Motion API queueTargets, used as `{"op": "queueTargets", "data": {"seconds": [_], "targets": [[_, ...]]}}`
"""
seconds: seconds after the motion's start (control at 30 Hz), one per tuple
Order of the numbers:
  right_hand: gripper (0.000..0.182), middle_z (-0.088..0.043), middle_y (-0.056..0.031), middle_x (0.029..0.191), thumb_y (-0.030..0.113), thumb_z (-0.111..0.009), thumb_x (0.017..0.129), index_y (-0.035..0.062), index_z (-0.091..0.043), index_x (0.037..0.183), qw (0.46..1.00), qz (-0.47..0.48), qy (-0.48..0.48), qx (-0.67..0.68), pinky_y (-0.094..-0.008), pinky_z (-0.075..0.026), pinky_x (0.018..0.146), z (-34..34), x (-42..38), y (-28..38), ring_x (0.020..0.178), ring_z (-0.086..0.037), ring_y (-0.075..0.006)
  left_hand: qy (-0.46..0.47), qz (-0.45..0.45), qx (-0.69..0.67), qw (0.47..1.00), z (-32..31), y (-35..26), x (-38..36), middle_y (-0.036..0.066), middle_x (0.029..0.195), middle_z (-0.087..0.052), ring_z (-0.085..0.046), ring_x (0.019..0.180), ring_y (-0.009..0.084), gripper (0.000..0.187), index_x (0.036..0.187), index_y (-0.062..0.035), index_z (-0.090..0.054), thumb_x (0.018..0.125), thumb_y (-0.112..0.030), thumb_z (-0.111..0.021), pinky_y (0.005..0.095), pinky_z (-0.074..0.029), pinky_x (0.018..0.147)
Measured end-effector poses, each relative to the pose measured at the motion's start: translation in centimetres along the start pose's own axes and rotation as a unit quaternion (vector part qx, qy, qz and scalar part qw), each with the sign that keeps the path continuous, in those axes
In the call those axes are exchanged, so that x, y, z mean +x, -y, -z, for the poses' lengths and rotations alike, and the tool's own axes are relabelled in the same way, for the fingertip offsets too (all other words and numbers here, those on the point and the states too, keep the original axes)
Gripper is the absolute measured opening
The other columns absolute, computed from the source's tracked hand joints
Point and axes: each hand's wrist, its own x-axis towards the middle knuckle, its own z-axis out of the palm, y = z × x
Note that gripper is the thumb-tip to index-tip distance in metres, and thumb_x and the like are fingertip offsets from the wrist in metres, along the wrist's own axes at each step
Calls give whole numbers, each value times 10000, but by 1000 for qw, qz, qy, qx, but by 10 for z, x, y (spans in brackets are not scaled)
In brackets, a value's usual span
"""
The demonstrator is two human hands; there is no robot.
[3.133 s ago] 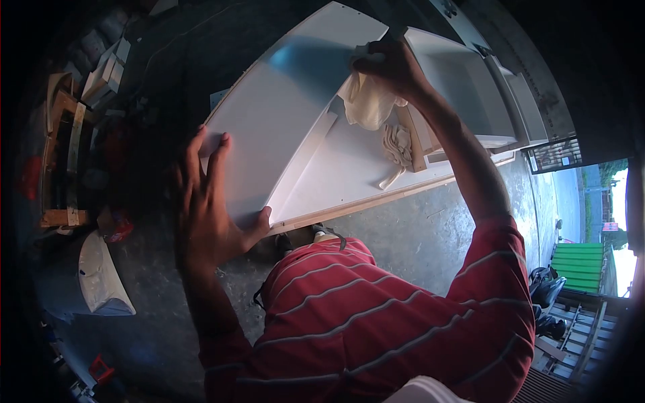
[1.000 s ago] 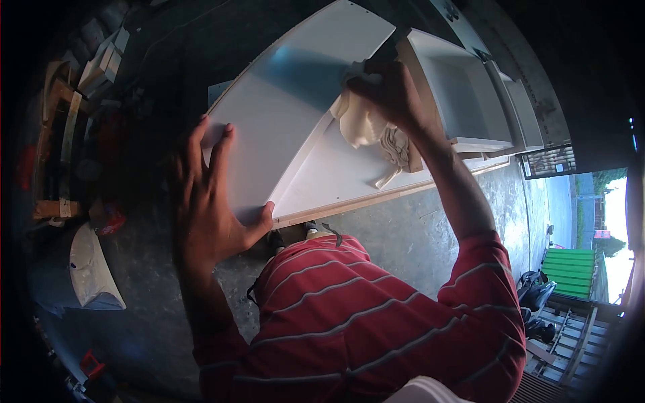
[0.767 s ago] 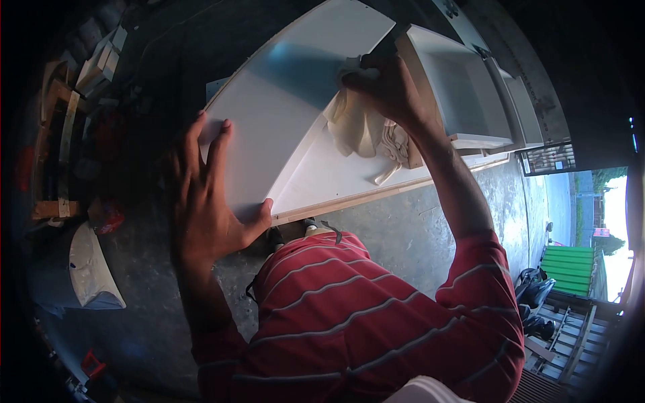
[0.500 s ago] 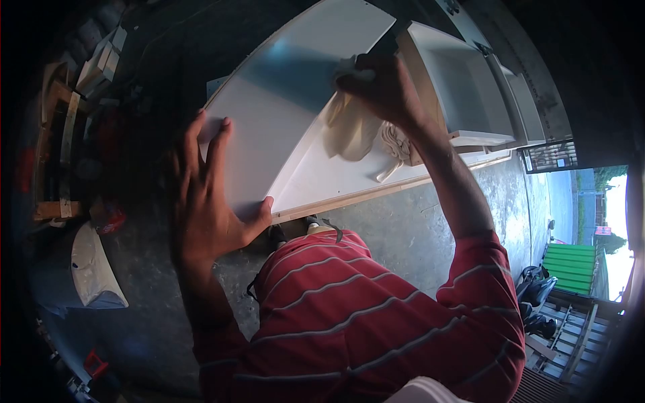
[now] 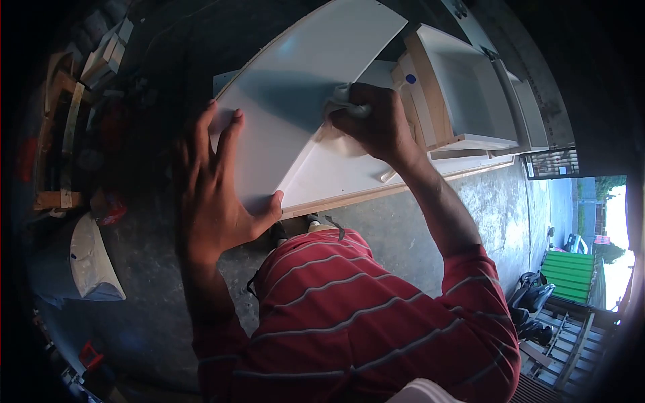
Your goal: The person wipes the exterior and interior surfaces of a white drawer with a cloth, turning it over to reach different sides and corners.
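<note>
A long white panel (image 5: 269, 144) is tilted up in front of me. My left hand (image 5: 213, 211) spans its near end, the fingertips over one edge and the thumb on the opposite one. My right hand (image 5: 377, 122) is closed around a bunched pale cloth (image 5: 339, 101), at the panel's right long edge. A loose part of the cloth hangs below the fist and is blurred. Under the tilted panel lies another white board (image 5: 349, 180) with a raw wood-coloured edge.
An open white box-like unit (image 5: 470, 84) stands on the board at the right. Wooden frame pieces (image 5: 62, 141) are at the far left, above a curved pale piece (image 5: 94, 258). Grey concrete floor (image 5: 410, 235) runs toward a green ribbed container (image 5: 568, 277) outside.
My right hand with the cloth has moved down and nearer along the panel's edge. The left hand keeps its hold on the panel's end. The view has shifted slightly.
</note>
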Motion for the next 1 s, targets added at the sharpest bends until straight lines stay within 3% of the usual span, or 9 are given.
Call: {"op": "queueTargets", "data": {"seconds": [0.1, 0.2, 0.27, 0.33, 0.47, 0.53, 0.7, 0.83, 1.0], "targets": [[281, -656, -172, 670, 250, -763, 720, -1, -695, 826, 1000, 3, 11, 5, -355, -531, 622, 8, 8, -6, 644, -697, -251, -6, -9, -2, 1000, 0, 1, 0, 245, 1428, -350, -413, 1265, 425, 933, 1385, -40, -435, 573, -363, -763, 528, -353, 1023], [283, -650, -175, 662, 247, -766, 714, -2, -696, 829, 996, -80, 4, 36, -365, -536, 612, 9, 9, 0, 640, -698, -260, -2, -5, 0, 1000, 1, 0, 0, 243, 1427, -352, -420, 1258, 422, 926, 1382, -38, -439, 579, -364, -762, 527, -357, 1020], [300, -659, -172, 663, 255, -760, 718, -15, -696, 831, 999, 26, -5, -23, -358, -546, 577, -2, -1, -2, 614, -697, -254, -2, -2, 4, 1000, 1, -1, 1, 244, 1425, -354, -422, 1257, 420, 924, 1383, -39, -439, 580, -364, -763, 526, -359, 1018], [301, -663, -170, 666, 258, -759, 722, -15, -700, 836, 999, 26, 9, -23, -346, -548, 577, 4, 2, -5, 621, -701, -241, 2, -1, 5, 1000, 1, -1, 0, 244, 1423, -355, -424, 1255, 419, 923, 1383, -39, -439, 582, -363, -764, 525, -361, 1017], [265, -648, -164, 646, 245, -757, 738, -1, -696, 815, 998, -63, -19, 9, -339, -530, 599, 12, 11, -6, 616, -686, -217, -5, -5, 5, 1000, -1, 0, -1, 236, 1424, -357, -424, 1255, 417, 929, 1383, -40, -439, 578, -367, -770, 525, -365, 1013], [275, -659, -166, 659, 258, -743, 753, -7, -692, 805, 999, 48, 11, -13, -343, -545, 584, 5, 4, -6, 610, -697, -223, -10, -4, 6, 1000, -1, 0, 0, 232, 1425, -358, -424, 1254, 417, 929, 1381, -42, -441, 577, -368, -772, 525, -368, 1010], [331, -666, -169, 686, 299, -770, 727, -3, -712, 847, 998, -51, 33, -18, -358, -553, 658, 27, 23, -2, 657, -696, -233, -16, -3, 12, 1000, -2, 0, 0, 215, 1418, -367, -432, 1245, 407, 915, 1367, -55, -458, 567, -354, -786, 524, -383, 1000], [342, -685, -175, 742, 300, -756, 722, -4, -721, 876, 993, 5, 91, -74, -375, -559, 671, 28, 25, 10, 693, -707, -246, -6, 11, 11, 1000, 0, -4, 1, 213, 1414, -367, -437, 1237, 400, 908, 1359, -51, -464, 565, -344, -793, 520, -385, 1000], [347, -688, -173, 766, 296, -767, 709, -3, -719, 877, 989, -66, 107, -76, -349, -554, 669, 33, 30, 16, 679, -698, -283, -14, 7, 13, 1000, -3, -2, 1, 213, 1414, -368, -435, 1236, 400, 912, 1361, -45, -467, 566, -350, -794, 519, -390, 994]]}}
